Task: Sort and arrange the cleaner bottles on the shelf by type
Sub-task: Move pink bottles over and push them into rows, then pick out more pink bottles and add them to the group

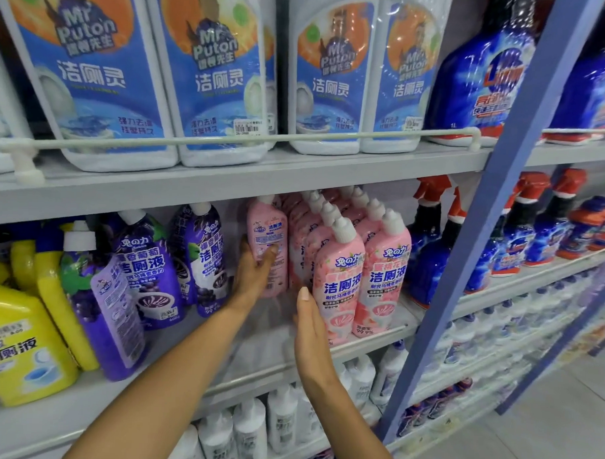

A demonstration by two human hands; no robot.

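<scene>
On the middle shelf [222, 333], left hand [255, 272] gripped a pink bottle [268, 242] turned back-outward, beside the pink bottle group [358, 265]. Right hand [311, 336] was flat, open, empty, just beside the front pink bottle. Purple bottles [149, 268] stood left.

Glossy plastic on pink bottles [340, 285], purple bottles [148, 272], yellow bottles [22, 343]. Shiny shrink-film over big white jugs [210, 75]. Smooth matt painted metal shelf [227, 182]; blue upright [494, 201] same finish.
</scene>
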